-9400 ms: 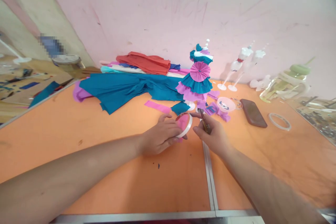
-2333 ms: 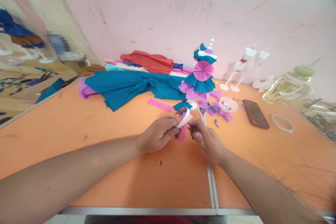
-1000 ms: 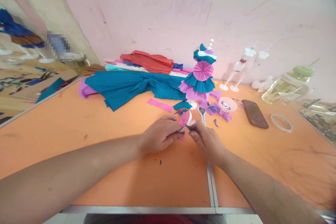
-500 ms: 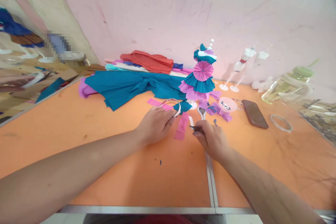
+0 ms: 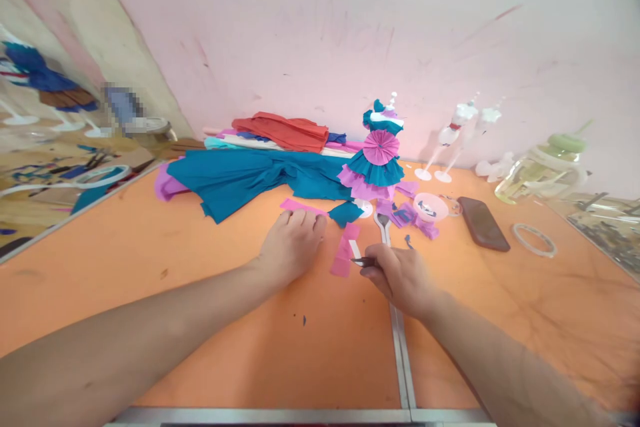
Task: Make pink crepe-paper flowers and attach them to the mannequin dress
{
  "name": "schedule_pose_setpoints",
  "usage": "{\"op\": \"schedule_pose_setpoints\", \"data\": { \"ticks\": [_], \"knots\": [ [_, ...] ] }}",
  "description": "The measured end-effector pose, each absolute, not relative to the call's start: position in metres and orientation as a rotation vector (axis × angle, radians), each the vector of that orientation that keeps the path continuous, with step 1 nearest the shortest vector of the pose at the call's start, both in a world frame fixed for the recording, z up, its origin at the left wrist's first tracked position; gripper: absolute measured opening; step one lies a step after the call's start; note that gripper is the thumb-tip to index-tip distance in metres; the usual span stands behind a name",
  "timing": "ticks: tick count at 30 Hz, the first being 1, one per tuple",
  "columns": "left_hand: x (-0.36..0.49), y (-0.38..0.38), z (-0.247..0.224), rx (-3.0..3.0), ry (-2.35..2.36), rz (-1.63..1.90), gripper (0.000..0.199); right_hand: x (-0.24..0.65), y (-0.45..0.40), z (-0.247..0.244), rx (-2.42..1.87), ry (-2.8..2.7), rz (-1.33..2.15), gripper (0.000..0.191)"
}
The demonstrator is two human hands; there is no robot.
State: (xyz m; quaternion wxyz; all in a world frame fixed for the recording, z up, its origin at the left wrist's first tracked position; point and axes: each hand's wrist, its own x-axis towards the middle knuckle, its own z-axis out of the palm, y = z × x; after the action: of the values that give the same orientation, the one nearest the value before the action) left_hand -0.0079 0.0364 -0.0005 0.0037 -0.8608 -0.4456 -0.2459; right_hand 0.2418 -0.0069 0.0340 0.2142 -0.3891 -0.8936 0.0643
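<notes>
My left hand (image 5: pixel 293 243) is closed, knuckles up, over the orange table beside a pink paper strip (image 5: pixel 295 205). Whatever its curled fingers hold is hidden. In my right hand (image 5: pixel 400 277) is a small dark pointed tool (image 5: pixel 367 261), its exact kind unclear. By the tool's tip a short white strip (image 5: pixel 355 251) overlaps another pink paper piece (image 5: pixel 343 260). Between and beyond the hands lies a teal paper scrap (image 5: pixel 345 213). Behind stands a mini mannequin dressed in a teal and pink paper dress (image 5: pixel 383 147).
Teal crepe paper (image 5: pixel 235 177) and a folded red sheet (image 5: pixel 283 130) lie by the wall. At right are a pink bowl (image 5: pixel 431 208), a phone (image 5: pixel 483 223), a tape roll (image 5: pixel 534 240), two bare mannequins (image 5: pixel 457 123) and a bottle (image 5: pixel 547 167). A metal seam (image 5: pixel 400 353) divides the tabletop.
A white ring, like a tape roll, stood up from my left hand and is now out of sight as that hand has turned palm down. The view has tilted slightly upward.
</notes>
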Motion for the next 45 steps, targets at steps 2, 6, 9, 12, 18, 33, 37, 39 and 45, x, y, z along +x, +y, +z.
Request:
{"op": "schedule_pose_setpoints", "data": {
  "ticks": [2, 6, 9, 12, 18, 33, 37, 39, 45],
  "knots": [
    [-0.007, 0.03, 0.006, -2.727, -1.378, -0.842, 0.028, 0.241, -0.006, 0.034, -1.085, -2.513, 0.153, 0.037],
    [-0.003, 0.018, 0.014, -2.957, -1.21, -0.966, 0.036, 0.241, -0.004, 0.031, -1.101, -2.616, 0.046, 0.034],
    [0.0, 0.014, 0.015, -3.106, -1.187, -1.232, 0.038, 0.238, -0.002, 0.029, -1.15, -2.659, -0.021, 0.034],
    [0.003, 0.014, 0.013, -3.055, -1.242, -1.396, 0.027, 0.231, -0.001, 0.03, -1.227, -2.723, 0.03, 0.032],
    [0.004, 0.017, 0.015, -2.936, -1.285, -1.516, 0.02, 0.224, -0.001, 0.039, -1.382, -2.931, 0.067, 0.026],
    [0.005, 0.023, 0.008, -3.092, -1.755, -1.858, 0.022, 0.259, 0.014, 0.035, -1.611, -2.56, -0.106, 0.025],
    [0.01, 0.02, 0.013, -3.173, -1.875, -1.819, 0.022, 0.25, 0.005, 0.036, -1.127, -2.467, -0.292, 0.024],
    [0.011, 0.017, 0.014, -3.254, -1.901, -1.805, 0.022, 0.246, 0.0, 0.034, -0.929, -2.447, -0.354, 0.021],
    [0.012, 0.01, 0.015, -3.375, -1.933, -1.704, 0.025, 0.244, -0.006, 0.03, -0.814, -2.367, -0.445, 0.026]
  ]
}}
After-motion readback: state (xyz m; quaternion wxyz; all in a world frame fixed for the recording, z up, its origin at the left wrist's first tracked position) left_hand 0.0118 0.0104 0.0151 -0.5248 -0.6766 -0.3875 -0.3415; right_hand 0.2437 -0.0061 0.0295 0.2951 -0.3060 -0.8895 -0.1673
